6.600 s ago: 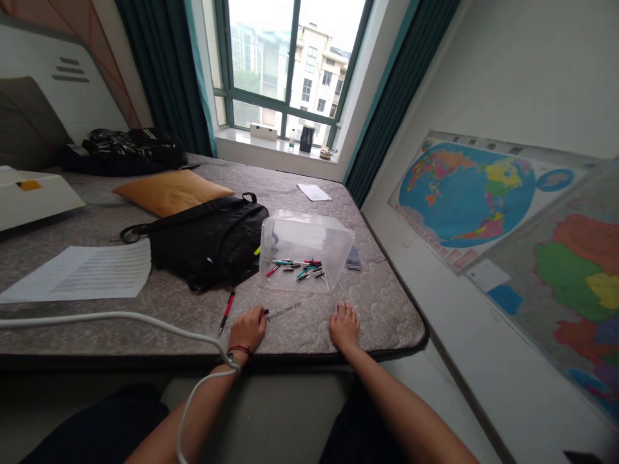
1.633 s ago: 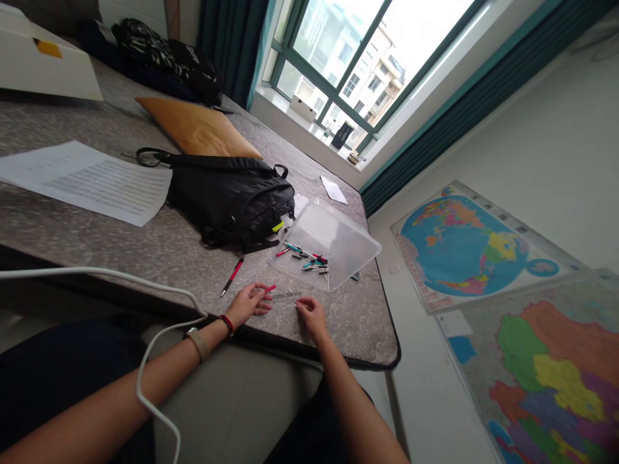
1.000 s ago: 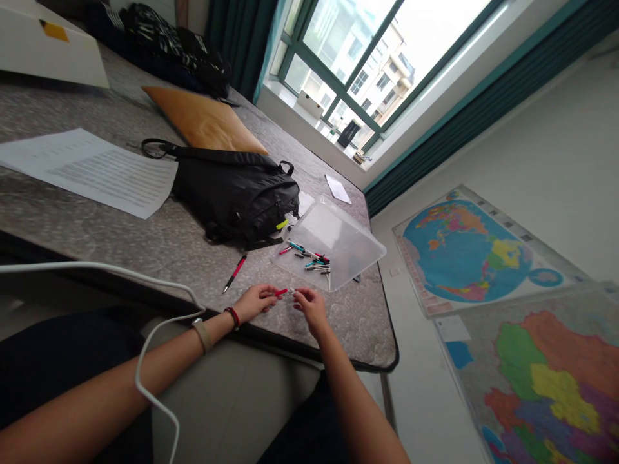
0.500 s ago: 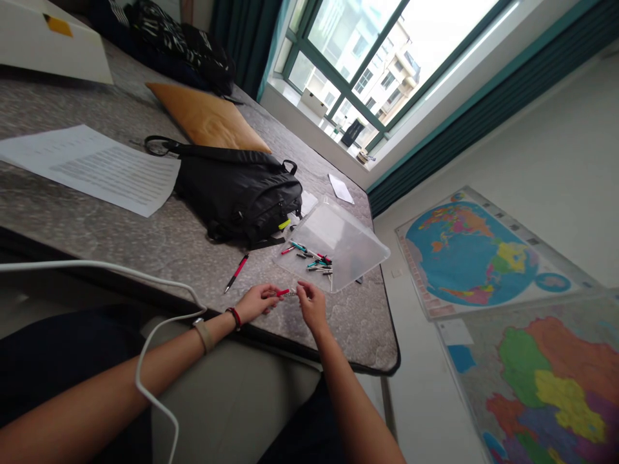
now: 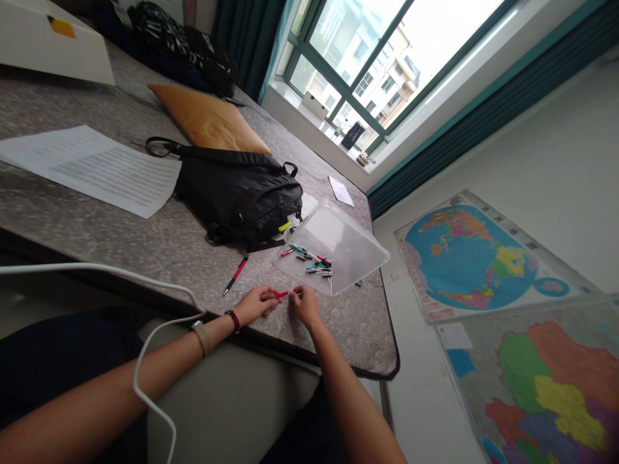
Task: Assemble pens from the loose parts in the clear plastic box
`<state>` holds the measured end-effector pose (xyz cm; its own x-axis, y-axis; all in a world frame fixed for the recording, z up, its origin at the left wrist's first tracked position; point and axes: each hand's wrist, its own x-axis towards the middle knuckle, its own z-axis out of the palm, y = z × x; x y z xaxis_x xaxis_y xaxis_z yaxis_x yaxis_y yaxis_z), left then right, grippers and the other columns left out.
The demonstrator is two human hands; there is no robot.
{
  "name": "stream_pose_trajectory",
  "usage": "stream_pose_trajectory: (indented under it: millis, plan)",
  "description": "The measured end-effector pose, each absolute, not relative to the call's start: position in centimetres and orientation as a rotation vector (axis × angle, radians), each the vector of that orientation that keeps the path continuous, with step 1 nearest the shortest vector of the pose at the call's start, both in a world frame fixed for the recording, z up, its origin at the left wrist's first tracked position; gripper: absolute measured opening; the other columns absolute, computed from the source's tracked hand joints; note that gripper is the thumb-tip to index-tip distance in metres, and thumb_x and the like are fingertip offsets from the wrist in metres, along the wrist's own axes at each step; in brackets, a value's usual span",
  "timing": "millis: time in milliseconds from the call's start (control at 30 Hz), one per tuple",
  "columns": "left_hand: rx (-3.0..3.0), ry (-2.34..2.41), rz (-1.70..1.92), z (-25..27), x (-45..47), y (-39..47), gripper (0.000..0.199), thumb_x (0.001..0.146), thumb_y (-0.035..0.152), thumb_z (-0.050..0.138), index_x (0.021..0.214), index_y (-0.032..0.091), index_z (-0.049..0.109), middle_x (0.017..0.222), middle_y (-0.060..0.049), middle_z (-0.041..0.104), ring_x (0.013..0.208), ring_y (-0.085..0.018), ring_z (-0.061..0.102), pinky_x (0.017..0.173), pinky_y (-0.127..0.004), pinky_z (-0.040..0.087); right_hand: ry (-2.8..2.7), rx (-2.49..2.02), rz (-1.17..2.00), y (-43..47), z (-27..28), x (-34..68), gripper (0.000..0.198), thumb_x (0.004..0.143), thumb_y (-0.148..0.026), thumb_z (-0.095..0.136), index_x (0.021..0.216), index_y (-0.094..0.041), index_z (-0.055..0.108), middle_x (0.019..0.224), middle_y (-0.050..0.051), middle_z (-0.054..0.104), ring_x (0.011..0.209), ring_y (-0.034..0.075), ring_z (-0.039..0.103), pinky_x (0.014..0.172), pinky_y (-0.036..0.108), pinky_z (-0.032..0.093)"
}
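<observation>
Grey mattress [image 5: 358,335]: quilted bed surface beneath the work; probably soft enough to shift under pressure, so small parts seem best handled just above it, hand against hand.
Black backpack [image 5: 236,193]: lies beyond the left hand, well clear of both elbows.
Clear plastic bin [image 5: 360,251]: just beyond the right hand, near enough that careless knuckles might knock it.
Left hand [image 5: 256,301]: forearm reaching in from the lower left, wrist fairly straight, thumb and forefinger pinching the red barrel, other fingers loosely curled; a good part for it is to be the steady one.
Right hand [image 5: 305,306]: forearm rising from the lower right, wrist bent inward, fingertips drawn together and seeming to pinch a thin pale part; this side suits the fine adjustments.
Red-and-black pen [image 5: 235,276]: on the mattress, apart from the left hand.
Loose pens [image 5: 314,263]: clustered at the bin's near left portion.
Red barrel [image 5: 282,294]: between the two hands, nearly level; keeping it in line with the opposite part should prevent slipping.
Thin pale part [image 5: 292,294]: at the right fingertips, too small to identify; light pressure seems wise.
</observation>
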<state>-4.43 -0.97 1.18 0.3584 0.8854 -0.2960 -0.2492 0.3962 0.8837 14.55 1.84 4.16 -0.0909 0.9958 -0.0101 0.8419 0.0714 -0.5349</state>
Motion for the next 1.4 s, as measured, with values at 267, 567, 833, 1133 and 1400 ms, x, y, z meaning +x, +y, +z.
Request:
stream_pose_trajectory:
  millis: [267,567,833,1133,1400]
  plan:
    - [0.905,0.905,0.879,0.8,-4.3,-1.1,0.042,0.069,0.042,0.073,0.100,0.017,0.060,0.097,-0.008,0.073,0.072,-0.015,0.062,0.053,-0.021,0.044,-2.173,-1.545,0.639,0.0,9.4,14.1,0.016,0.089,-0.029,0.058,0.093,-0.023,0.072,0.091,0.005,0.069,0.083,0.019,0.064,0.073,0.029,0.051]
    - [0.922,0.909,0.883,1.2,-4.5,-1.2,0.042,0.068,0.042,0.073,0.100,0.018,0.061,0.092,-0.006,0.072,0.072,-0.015,0.062,0.053,-0.022,0.044,-2.169,-1.494,0.774,-0.3,9.6,13.2,0.028,0.090,-0.030,0.059,0.115,-0.026,0.069,0.100,0.005,0.070,0.084,0.018,0.065,0.074,0.030,0.054]
    - [0.818,0.930,0.859,1.7,-4.5,-1.2,0.047,0.069,0.048,0.073,0.099,0.019,0.052,0.102,-0.011,0.073,0.072,-0.016,0.065,0.055,-0.023,0.044,-1.675,-1.688,1.007,1.0,5.3,16.9,0.041,0.077,-0.050,0.069,0.101,-0.017,0.069,0.079,0.004,0.070,0.067,0.019,0.066,0.055,0.028,0.053]
    - [0.826,0.956,0.861,2.6,-4.3,-1.4,0.043,0.070,0.048,0.072,0.095,0.020,0.051,0.099,-0.011,0.075,0.069,-0.016,0.064,0.054,-0.023,0.041,-1.559,-1.930,0.853,4.7,2.7,19.9,0.038,0.077,-0.050,0.063,0.089,-0.014,0.070,0.073,0.004,0.069,0.060,0.019,0.064,0.053,0.028,0.051]
    - [1.047,0.981,0.952,4.0,-5.4,-1.9,0.029,0.080,0.043,0.066,0.095,0.022,0.052,0.093,-0.007,0.077,0.081,-0.020,0.069,0.079,-0.031,0.048,-1.912,-2.207,0.260,9.9,3.9,21.9,0.023,0.078,-0.012,0.057,0.095,-0.017,0.072,0.090,0.010,0.072,0.085,0.022,0.066,0.082,0.032,0.047]
